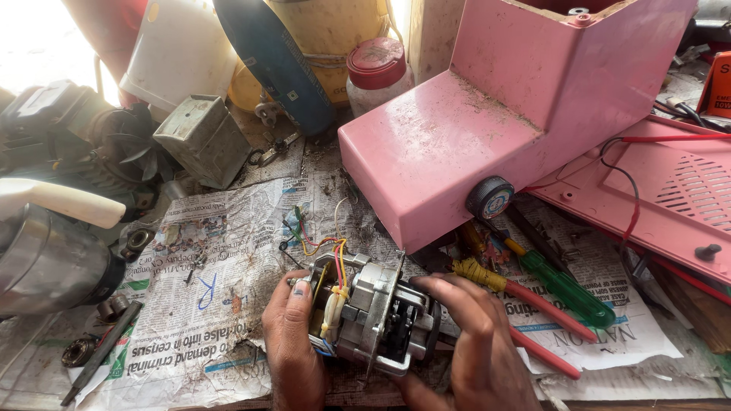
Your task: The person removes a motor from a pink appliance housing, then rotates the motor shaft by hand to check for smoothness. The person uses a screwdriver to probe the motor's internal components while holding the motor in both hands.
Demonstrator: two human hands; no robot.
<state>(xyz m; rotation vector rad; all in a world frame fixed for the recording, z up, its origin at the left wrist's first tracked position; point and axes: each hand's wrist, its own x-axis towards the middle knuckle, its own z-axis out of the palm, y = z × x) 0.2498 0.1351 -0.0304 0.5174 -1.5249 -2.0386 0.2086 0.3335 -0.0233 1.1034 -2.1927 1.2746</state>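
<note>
Housing: pink appliance housing (487, 129) is tilted on newspaper-covered surface (190, 304), behind motor.
Motor: small electric motor (373, 316) is held low-centre, coloured wires (324, 243) trailing loose.
L hand: left hand (293, 342) is closed round wire end, thumb pressed on it.
R hand: right hand (476, 342) is clamped over shaft end.
Risk: wires may be snagged or torn if motor is turned; motor could slip off near edge.

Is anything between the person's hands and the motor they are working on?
Nothing visible. Both hands already grip the motor directly: the left hand wraps the wired end, thumb by the coloured wires, and the right hand covers the other end. The pliers and green screwdriver lie to the right, clear of the grip.
</note>
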